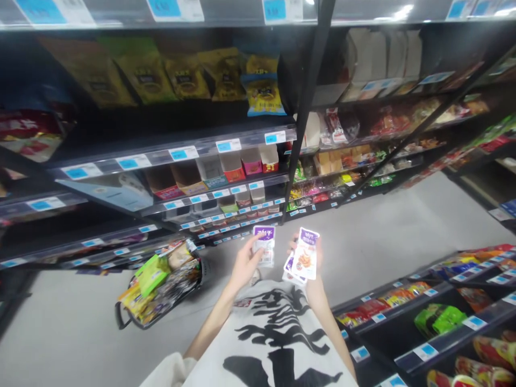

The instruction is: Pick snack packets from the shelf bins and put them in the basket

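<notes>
My left hand (246, 262) is closed on one small purple-and-white snack packet (265, 247), its fingers lying over the packet's left side. In my right hand (316, 263) are a few similar snack packets (305, 255), fanned one over another. The top one shows a picture of food below a purple band with white lettering. Both hands are held out in front of my body, apart from each other, above the grey floor. The right fingers are partly hidden behind the packets.
A black basket (201, 277) heaped with bagged snacks stands on the grey floor (387, 226) at the left. Shelves (177, 148) of boxes and yellow bags (264, 97) rise ahead. Another shelf unit (411, 355) with colourful packs runs along the lower right.
</notes>
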`<act>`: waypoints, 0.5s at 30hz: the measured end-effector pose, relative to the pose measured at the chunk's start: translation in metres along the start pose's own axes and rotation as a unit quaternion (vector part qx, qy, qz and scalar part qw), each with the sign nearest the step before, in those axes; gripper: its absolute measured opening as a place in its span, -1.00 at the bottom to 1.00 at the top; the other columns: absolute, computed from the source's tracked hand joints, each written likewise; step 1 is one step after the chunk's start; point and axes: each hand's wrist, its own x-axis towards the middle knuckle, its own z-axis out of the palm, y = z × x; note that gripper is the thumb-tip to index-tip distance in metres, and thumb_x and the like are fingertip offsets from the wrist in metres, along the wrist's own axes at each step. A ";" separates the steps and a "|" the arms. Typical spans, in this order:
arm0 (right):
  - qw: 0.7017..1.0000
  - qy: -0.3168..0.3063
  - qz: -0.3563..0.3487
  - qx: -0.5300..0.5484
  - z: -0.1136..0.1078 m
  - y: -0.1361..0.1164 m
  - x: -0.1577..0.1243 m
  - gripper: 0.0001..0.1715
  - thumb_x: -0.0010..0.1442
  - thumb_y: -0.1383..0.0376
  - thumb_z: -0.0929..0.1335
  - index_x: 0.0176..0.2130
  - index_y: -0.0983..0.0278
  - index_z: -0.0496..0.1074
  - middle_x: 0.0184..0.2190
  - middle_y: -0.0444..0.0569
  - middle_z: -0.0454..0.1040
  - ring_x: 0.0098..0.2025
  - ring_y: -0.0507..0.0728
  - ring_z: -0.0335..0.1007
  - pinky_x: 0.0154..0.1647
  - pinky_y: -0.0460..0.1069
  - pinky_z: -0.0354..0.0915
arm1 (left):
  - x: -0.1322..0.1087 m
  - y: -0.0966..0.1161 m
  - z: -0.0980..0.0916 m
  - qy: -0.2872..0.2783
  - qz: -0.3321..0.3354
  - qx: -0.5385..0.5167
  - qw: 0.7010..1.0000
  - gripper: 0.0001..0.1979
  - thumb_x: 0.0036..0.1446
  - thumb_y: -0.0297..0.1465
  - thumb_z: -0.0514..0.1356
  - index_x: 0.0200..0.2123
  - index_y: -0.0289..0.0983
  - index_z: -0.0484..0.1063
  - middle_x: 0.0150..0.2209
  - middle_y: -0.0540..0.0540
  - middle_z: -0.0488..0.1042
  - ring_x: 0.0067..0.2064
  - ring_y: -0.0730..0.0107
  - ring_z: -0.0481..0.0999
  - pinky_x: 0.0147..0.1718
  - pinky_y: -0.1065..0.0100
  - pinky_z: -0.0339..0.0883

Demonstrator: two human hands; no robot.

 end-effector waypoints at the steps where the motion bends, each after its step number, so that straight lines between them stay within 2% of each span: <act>1: 1.000 0.002 0.007 -0.012 0.000 -0.001 -0.001 -0.33 0.07 -0.22 0.42 -0.04 0.19 0.47 -0.47 -0.12 0.46 -0.51 0.07 0.37 -0.54 -0.08 0.28 | 0.000 0.000 0.001 -0.003 0.003 0.001 1.000 -0.50 0.23 -0.26 0.22 0.22 -0.23 0.40 0.18 -0.18 0.46 0.07 0.15 0.50 0.10 0.20 0.35; 5: 0.996 0.067 -0.008 -0.056 -0.003 -0.002 -0.003 -0.32 0.10 -0.24 0.40 -0.07 0.23 0.47 -0.46 -0.06 0.51 -0.47 0.12 0.45 -0.51 -0.06 0.33 | 0.001 0.003 0.004 -0.024 0.003 -0.001 1.000 -0.52 0.27 -0.26 0.19 0.23 -0.22 0.39 0.18 -0.17 0.46 0.04 0.17 0.51 0.06 0.22 0.36; 8: 0.992 0.112 -0.017 -0.052 -0.005 -0.002 -0.004 -0.27 0.10 -0.29 0.37 -0.08 0.23 0.47 -0.48 -0.07 0.50 -0.52 0.09 0.42 -0.57 -0.08 0.29 | 0.004 0.006 0.004 -0.042 0.008 -0.005 0.999 -0.50 0.28 -0.25 0.18 0.26 -0.22 0.37 0.23 -0.18 0.42 0.07 0.16 0.50 0.07 0.21 0.35; 12: 0.992 0.117 -0.031 -0.030 -0.002 -0.001 -0.007 -0.22 0.10 -0.34 0.32 -0.07 0.22 0.47 -0.50 -0.07 0.50 -0.58 0.07 0.36 -0.63 -0.09 0.24 | 0.006 0.009 0.000 -0.049 0.023 -0.029 0.998 -0.50 0.28 -0.24 0.20 0.25 -0.22 0.39 0.25 -0.19 0.39 0.22 0.10 0.40 0.17 0.21 0.27; 15: 0.994 0.098 -0.027 -0.042 0.004 0.000 -0.007 -0.26 0.10 -0.32 0.35 -0.10 0.21 0.48 -0.51 -0.08 0.49 -0.54 0.09 0.40 -0.58 -0.06 0.30 | 0.005 0.012 -0.003 -0.050 0.019 -0.025 0.998 -0.53 0.28 -0.23 0.19 0.23 -0.22 0.42 0.23 -0.17 0.42 0.23 0.10 0.40 0.18 0.21 0.26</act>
